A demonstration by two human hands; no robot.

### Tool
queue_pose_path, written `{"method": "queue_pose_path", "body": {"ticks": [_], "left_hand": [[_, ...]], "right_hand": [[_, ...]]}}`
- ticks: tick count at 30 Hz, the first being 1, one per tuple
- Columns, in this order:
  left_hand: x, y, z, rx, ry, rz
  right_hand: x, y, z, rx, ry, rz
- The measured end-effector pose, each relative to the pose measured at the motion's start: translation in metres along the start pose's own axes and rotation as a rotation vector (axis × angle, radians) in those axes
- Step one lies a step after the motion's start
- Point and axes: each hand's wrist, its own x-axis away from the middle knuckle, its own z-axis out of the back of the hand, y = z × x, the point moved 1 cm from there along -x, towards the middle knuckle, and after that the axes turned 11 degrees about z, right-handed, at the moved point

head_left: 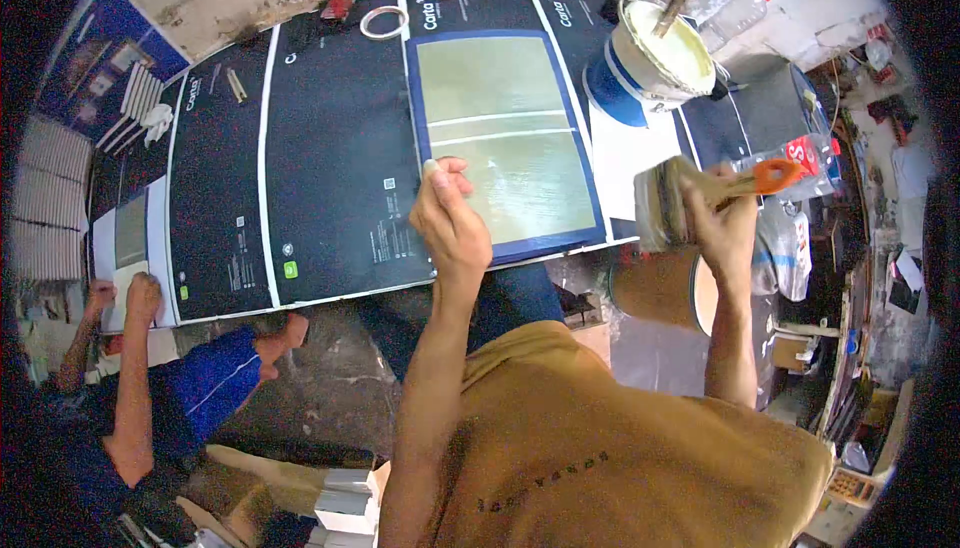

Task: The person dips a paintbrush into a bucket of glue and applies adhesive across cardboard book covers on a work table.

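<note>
My right hand [720, 233] is closed around a wide brush [668, 206] with an orange handle end, held past the table's front edge at the right. My left hand [450, 210] is raised over the lower left corner of a blue-bordered panel [520, 183], its fingers curled near the thumb; whatever they may hold is too small to make out. The panel has two greenish-beige areas split by white lines, and the lower one looks wet. Behind the brush stands a white and blue bucket [618, 73] of pale cream liquid with a stick in it.
Black printed sheets [335, 163] cover the long table. A tape roll [384, 22] lies near its back edge. At the far left, another person's hands [143, 298] work at a smaller panel [131, 233]. A brown round container [655, 290] stands below the brush. Plastic bottles [785, 243] are at the right.
</note>
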Motion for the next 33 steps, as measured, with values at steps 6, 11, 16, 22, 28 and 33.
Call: {"method": "queue_pose_path", "body": {"ticks": [6,11,16,22,28,33], "left_hand": [[0.003,0.006,0.003,-0.076,-0.018,0.004],[0.001,0.005,0.001,-0.048,-0.002,-0.021],[0.003,0.003,-0.002,-0.025,-0.015,0.022],[-0.001,0.006,-0.001,-0.072,-0.003,0.032],[0.002,-0.001,-0.004,-0.058,0.004,-0.023],[0.0,0.001,-0.004,-0.134,0.001,-0.07]], "right_hand": [[0.008,-0.057,-0.055,-0.299,-0.216,0.05],[0.001,-0.039,-0.005,0.006,-0.152,-0.164],[-0.011,-0.011,-0.01,-0.157,0.087,-0.08],[-0.006,-0.014,-0.056,-0.241,-0.22,0.042],[-0.038,0.031,0.001,-0.085,0.111,0.033],[-0.067,-0.014,-0.084,-0.355,0.127,0.134]]}}
